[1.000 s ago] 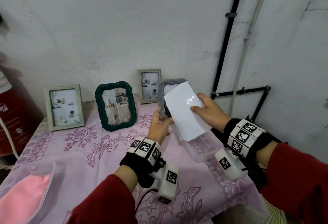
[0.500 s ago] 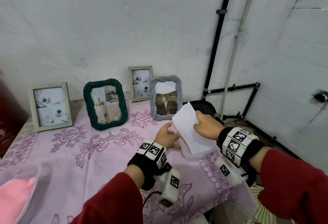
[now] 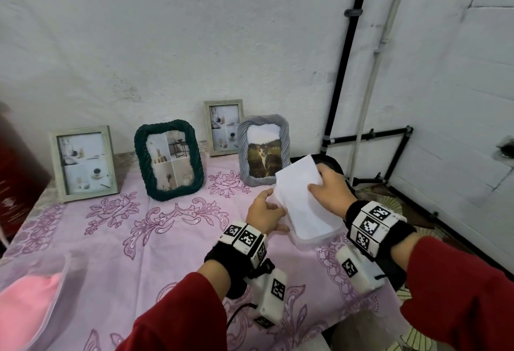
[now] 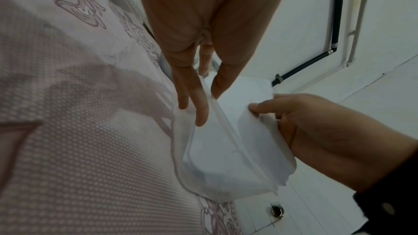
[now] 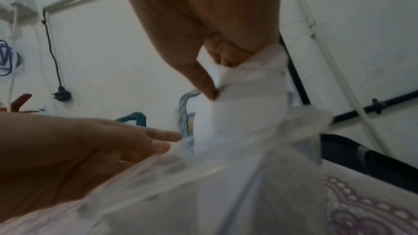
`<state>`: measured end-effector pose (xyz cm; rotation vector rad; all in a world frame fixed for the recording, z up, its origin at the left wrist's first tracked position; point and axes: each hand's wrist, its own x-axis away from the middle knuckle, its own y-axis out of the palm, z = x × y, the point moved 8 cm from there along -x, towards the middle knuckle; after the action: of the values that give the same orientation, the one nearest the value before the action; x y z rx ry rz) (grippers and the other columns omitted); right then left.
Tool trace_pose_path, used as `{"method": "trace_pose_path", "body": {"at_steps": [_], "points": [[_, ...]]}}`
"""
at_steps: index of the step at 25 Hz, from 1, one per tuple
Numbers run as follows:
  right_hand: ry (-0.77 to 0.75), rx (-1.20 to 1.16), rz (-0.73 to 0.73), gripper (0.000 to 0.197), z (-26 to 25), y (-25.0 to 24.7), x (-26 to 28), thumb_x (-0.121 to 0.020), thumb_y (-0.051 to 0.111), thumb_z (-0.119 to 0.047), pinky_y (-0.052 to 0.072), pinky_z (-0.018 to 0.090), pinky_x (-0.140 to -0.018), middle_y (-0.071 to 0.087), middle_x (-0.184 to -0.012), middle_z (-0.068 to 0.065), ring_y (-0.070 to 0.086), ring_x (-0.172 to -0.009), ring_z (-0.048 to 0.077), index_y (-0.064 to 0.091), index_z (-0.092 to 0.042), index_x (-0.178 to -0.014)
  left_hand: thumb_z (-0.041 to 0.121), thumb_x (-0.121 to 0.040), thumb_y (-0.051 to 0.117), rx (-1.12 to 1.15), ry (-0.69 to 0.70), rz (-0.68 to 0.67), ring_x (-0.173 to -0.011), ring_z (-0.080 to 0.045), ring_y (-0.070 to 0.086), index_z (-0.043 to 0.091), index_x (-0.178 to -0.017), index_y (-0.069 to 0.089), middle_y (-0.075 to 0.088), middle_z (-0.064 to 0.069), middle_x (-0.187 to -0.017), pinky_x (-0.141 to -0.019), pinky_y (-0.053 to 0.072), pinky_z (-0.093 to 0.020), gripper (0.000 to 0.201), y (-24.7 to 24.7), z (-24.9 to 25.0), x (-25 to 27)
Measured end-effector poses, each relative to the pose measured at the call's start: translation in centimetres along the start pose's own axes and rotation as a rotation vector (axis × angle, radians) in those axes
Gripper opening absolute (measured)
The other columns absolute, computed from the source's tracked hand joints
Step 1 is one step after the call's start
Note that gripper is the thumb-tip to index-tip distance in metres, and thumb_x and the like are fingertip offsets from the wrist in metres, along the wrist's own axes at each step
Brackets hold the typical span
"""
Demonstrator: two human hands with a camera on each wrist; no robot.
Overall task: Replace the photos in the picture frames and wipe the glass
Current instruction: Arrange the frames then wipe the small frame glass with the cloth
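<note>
My right hand (image 3: 319,186) pinches a white photo sheet (image 3: 300,197), blank side up, slanting into a clear plastic container (image 3: 314,239) at the table's right edge. The left hand (image 3: 265,211) holds that container's near-left rim; in the left wrist view its thumb and fingers (image 4: 199,113) sit on either side of the container wall (image 4: 203,167). Four frames stand along the wall. They are a pale wooden frame (image 3: 83,163), a dark green rope frame (image 3: 169,160), a small pale frame (image 3: 224,126) and a grey frame with a cat photo (image 3: 264,150).
A pink cloth (image 3: 25,309) lies in a clear tub at the front left corner. A red object (image 3: 16,170) stands off the table's left end. Black pipes (image 3: 342,72) run along the wall, and a dark object (image 3: 331,165) sits behind the table's right end.
The right hand has lowered the white sheet from in front of the grey frame down to the container, uncovering the cat photo. The left hand stayed at the container's rim.
</note>
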<state>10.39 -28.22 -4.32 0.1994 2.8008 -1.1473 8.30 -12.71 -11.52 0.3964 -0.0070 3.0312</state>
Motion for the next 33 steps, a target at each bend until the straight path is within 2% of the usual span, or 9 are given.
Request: {"method": "trace_pose_path", "body": {"at_steps": [4,8,14,20,22,25,28,30,33], "points": [[0.078,-0.316,0.227,0.032,1.3,-1.6,0.5,-0.09,0.048,0.0,0.04,0.027,-0.086,0.054,-0.118,0.016,0.053,-0.105,0.025,0.038,0.002,-0.12,-0.005,-0.088,0.054,0.002,0.002,0.019,-0.057,-0.027,0.058,0.013,-0.141,0.032,0.046,-0.018,-0.104,-0.066,0.056,-0.044,0.06,0.1,-0.2,-0.2],[0.151,-0.461,0.224,0.039,2.5,0.5,2.2,-0.088,0.054,-0.004,0.036,0.022,-0.078,0.048,-0.106,-0.001,0.048,-0.097,0.015,0.032,-0.001,-0.12,-0.003,-0.087,0.056,-0.01,-0.001,0.035,-0.052,-0.023,0.059,0.012,-0.14,0.033,0.046,-0.016,-0.104,-0.065,0.056,-0.043,0.06,0.1,-0.1,0.1],[0.107,-0.434,0.432,0.047,3.0,-2.5,2.2,-0.077,0.064,-0.003,0.042,0.026,-0.081,0.055,-0.103,0.0,0.054,-0.091,0.018,0.045,-0.011,-0.12,-0.004,-0.087,0.057,-0.019,-0.007,0.024,-0.058,-0.027,0.059,0.013,-0.14,0.032,0.047,-0.016,-0.107,-0.06,0.057,-0.039,0.061,0.0,0.1,0.5],[0.236,-0.215,0.19,0.018,4.8,-2.5,0.9,-0.073,0.066,-0.017,0.047,0.027,-0.058,0.061,-0.08,0.007,0.06,-0.073,0.024,0.057,-0.008,-0.086,-0.006,-0.086,0.055,-0.014,-0.014,0.03,-0.059,-0.032,0.058,0.011,-0.137,0.034,0.047,-0.017,-0.105,-0.07,0.055,-0.05,0.058,-0.1,0.2,0.1],[0.251,-0.202,0.203,0.021,5.0,-2.9,0.5,-0.075,0.067,-0.025,0.045,0.026,-0.063,0.062,-0.084,0.005,0.061,-0.077,0.023,0.058,-0.011,-0.088,-0.006,-0.085,0.055,-0.021,-0.01,0.031,-0.059,-0.032,0.058,0.01,-0.136,0.034,0.047,-0.018,-0.107,-0.07,0.055,-0.05,0.058,-0.1,0.3,0.1],[0.185,-0.23,0.263,0.024,4.5,-4.0,-0.4,-0.08,0.063,-0.017,0.043,0.027,-0.075,0.062,-0.092,0.005,0.058,-0.086,0.022,0.062,-0.008,-0.102,-0.006,-0.086,0.055,-0.017,-0.007,0.03,-0.058,-0.031,0.058,0.01,-0.136,0.035,0.047,-0.018,-0.105,-0.069,0.055,-0.049,0.057,-0.2,0.2,0.2],[0.188,-0.123,0.208,0.019,4.5,-4.0,-1.0,-0.083,0.053,-0.014,0.045,0.032,-0.078,0.065,-0.088,0.008,0.06,-0.087,0.028,0.067,-0.004,-0.089,-0.006,-0.085,0.055,-0.018,-0.009,0.029,-0.059,-0.032,0.058,0.011,-0.135,0.036,0.048,-0.019,-0.106,-0.07,0.056,-0.048,0.056,-0.2,0.1,0.2],[0.223,-0.142,0.217,0.021,4.7,-4.1,-0.8,-0.082,0.051,-0.016,0.042,0.028,-0.08,0.061,-0.093,0.0,0.055,-0.09,0.02,0.066,-0.014,-0.097,-0.006,-0.085,0.056,-0.02,-0.01,0.031,-0.059,-0.031,0.059,0.011,-0.135,0.037,0.05,-0.018,-0.104,-0.071,0.056,-0.049,0.056,-0.2,0.1,0.1],[0.247,-0.065,0.182,0.014,5.0,-4.2,-0.6,-0.08,0.053,-0.027,0.039,0.028,-0.07,0.057,-0.072,-0.006,0.054,-0.081,0.022,0.057,-0.021,-0.069,-0.006,-0.085,0.056,-0.015,-0.005,0.037,-0.06,-0.031,0.059,0.011,-0.133,0.038,0.053,-0.012,-0.089,-0.074,0.056,-0.052,0.055,-0.3,0.0,0.1]]}}
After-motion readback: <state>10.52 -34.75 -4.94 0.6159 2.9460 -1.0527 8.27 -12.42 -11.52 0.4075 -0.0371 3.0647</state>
